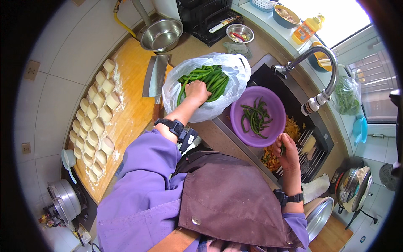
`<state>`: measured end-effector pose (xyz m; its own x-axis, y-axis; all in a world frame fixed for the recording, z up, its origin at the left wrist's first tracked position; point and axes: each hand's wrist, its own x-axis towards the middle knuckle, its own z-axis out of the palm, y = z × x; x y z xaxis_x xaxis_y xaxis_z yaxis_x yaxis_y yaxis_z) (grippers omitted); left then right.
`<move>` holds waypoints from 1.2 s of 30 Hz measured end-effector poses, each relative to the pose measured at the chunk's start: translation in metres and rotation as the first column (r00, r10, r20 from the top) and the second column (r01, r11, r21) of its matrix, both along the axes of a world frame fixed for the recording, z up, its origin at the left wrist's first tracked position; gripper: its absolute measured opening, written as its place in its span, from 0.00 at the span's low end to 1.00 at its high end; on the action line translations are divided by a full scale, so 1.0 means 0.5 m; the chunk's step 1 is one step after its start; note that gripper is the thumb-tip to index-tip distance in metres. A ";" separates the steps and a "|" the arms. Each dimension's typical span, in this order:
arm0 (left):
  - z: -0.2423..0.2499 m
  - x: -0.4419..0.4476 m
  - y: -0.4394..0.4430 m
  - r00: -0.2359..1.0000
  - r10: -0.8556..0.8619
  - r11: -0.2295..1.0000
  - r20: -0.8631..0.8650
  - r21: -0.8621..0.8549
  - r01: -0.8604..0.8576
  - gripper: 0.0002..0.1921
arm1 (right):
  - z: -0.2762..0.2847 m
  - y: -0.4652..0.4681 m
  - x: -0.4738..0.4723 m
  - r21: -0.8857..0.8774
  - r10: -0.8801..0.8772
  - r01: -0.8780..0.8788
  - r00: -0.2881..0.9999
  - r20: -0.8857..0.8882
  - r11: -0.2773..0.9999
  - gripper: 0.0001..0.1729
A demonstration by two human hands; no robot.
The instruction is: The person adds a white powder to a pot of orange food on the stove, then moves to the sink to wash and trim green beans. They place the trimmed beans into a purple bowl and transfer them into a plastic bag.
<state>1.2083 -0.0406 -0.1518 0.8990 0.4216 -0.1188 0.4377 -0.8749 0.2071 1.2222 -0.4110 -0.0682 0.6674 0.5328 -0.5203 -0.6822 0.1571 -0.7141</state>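
Observation:
My left hand (197,91) reaches into an open white plastic bag (236,67) full of long green peppers (217,82); its fingertips are hidden among them. My right hand (286,149) is at the lower right rim of a purple plastic basin (241,134), fingers curled around a small dark green piece that barely shows. Several green peppers (257,118) lie inside the basin, which sits over the sink's edge. A cleaver (156,77) rests to the left of the bag, its blade on the wooden board.
Rows of cut dough pieces (92,138) cover the left of the floured board (133,94). A steel bowl (162,34) stands behind it. The faucet (330,69) arches over the sink, where orange peelings (270,160) lie. A small bowl (240,33) holds red peppers.

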 end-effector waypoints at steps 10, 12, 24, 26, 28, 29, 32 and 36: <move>0.080 0.037 0.089 0.973 0.126 0.475 -0.195 -0.849 -0.232 0.17 | -0.007 -0.009 -0.004 0.012 -0.025 0.025 1.000 -0.020 1.000 0.12; 0.104 0.044 0.087 0.947 0.191 0.375 -0.258 -0.872 -0.314 0.16 | -0.010 -0.006 -0.002 0.035 -0.013 0.014 1.000 -0.024 0.999 0.12; 0.130 -0.029 0.139 0.918 0.154 -0.167 -0.367 -0.925 -0.342 0.10 | -0.028 -0.025 -0.009 0.034 -0.037 0.040 0.996 -0.083 0.999 0.11; 0.148 -0.044 0.149 0.934 0.108 -0.163 -0.341 -0.933 -0.321 0.10 | -0.031 -0.025 -0.008 0.020 -0.031 0.033 0.998 -0.063 0.999 0.11; 0.171 -0.065 0.151 0.948 0.089 -0.101 -0.306 -0.950 -0.297 0.09 | -0.034 -0.024 -0.006 0.011 -0.031 0.032 0.998 -0.052 0.999 0.10; 0.180 -0.078 0.146 0.955 0.109 0.030 -0.275 -0.960 -0.280 0.08 | -0.034 -0.023 -0.004 0.008 -0.032 0.032 0.998 -0.047 0.999 0.10; 0.202 -0.118 0.124 0.967 0.189 0.437 -0.173 -0.867 -0.240 0.07 | -0.036 -0.019 -0.001 -0.007 -0.023 0.022 0.998 -0.059 1.000 0.10; 0.201 -0.141 0.095 0.990 0.137 0.632 -0.046 -0.765 -0.123 0.08 | -0.040 -0.011 0.003 -0.038 -0.020 0.017 0.996 -0.082 0.999 0.11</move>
